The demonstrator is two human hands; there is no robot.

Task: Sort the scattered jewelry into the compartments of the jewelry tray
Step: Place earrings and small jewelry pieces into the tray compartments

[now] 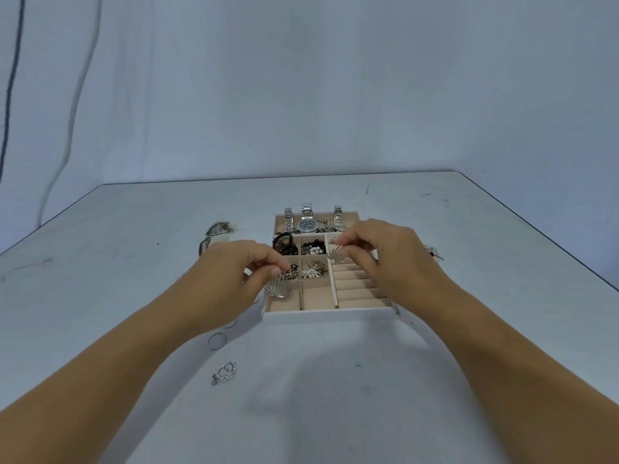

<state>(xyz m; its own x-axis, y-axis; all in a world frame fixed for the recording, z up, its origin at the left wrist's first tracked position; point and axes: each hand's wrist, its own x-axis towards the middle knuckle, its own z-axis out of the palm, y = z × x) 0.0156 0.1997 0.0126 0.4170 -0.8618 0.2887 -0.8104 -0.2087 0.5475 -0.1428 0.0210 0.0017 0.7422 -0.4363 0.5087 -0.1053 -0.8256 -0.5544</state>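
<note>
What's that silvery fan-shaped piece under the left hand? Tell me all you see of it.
The silver shell-shaped piece looks like thin, shiny ribbed metal, fanned out like a scallop. It hangs pinched at its top by the left hand, over the near-left compartment of the jewelry tray; whether it touches the lining is unclear.

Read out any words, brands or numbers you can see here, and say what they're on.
None can be read.
Blue watch dial: any brand or numerals are too small and blurred to read.
Jewelry tray and table: no lettering visible.
</note>
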